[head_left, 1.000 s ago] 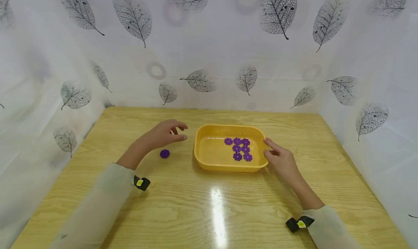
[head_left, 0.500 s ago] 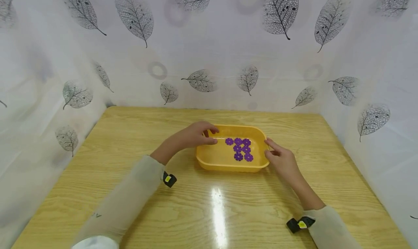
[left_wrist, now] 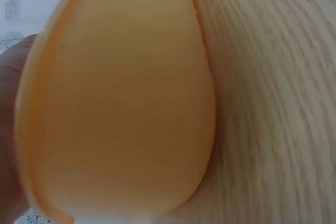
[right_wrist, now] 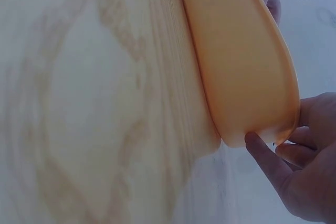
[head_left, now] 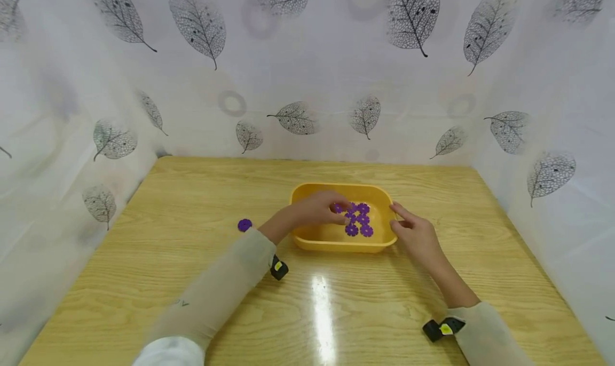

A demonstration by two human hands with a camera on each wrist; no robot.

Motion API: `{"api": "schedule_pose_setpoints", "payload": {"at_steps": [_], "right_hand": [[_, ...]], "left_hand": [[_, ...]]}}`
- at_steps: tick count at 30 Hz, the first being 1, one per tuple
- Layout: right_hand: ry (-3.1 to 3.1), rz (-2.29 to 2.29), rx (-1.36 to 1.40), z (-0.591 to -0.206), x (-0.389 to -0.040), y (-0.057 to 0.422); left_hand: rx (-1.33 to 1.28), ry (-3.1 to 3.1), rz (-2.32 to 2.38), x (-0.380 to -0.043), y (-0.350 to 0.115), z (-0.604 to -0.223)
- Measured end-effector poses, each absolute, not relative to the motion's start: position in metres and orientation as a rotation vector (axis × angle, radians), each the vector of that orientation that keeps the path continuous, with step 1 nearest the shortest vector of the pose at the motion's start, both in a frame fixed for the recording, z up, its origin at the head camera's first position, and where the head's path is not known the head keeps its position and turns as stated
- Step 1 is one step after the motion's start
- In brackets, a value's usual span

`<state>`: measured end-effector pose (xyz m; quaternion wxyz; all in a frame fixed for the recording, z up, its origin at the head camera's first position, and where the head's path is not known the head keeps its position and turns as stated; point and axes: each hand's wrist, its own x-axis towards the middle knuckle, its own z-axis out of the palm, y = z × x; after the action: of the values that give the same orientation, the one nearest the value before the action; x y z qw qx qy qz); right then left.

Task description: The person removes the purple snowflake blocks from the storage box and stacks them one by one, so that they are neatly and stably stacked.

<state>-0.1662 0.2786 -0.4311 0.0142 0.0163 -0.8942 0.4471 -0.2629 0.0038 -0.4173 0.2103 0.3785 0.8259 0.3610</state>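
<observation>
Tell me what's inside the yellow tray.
The yellow tray holds purple flower-shaped pieces, clustered toward its right end. The left hand is over the tray, partly covering the nearest pieces; whatever lies directly beneath it can't be seen.

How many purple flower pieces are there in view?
8: seven pieces in the yellow tray (three far, two middle, two near) and one piece on the table, left of the tray. The left hand may hide more.
</observation>
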Motion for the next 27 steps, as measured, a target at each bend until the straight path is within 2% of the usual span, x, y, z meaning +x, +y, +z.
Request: {"api": "schedule_pose_setpoints", "payload": {"at_steps": [10, 27], "right_hand": [[-2.774, 1.431, 0.082, -0.431, -0.165, 0.277], [-2.77, 1.371, 0.078, -0.432, -0.167, 0.279]], "left_hand": [[0.948, 2.26, 0.989, -0.262, 0.017, -0.433], [1.0, 2.288, 0.803, -0.261, 0.025, -0.44]]}}
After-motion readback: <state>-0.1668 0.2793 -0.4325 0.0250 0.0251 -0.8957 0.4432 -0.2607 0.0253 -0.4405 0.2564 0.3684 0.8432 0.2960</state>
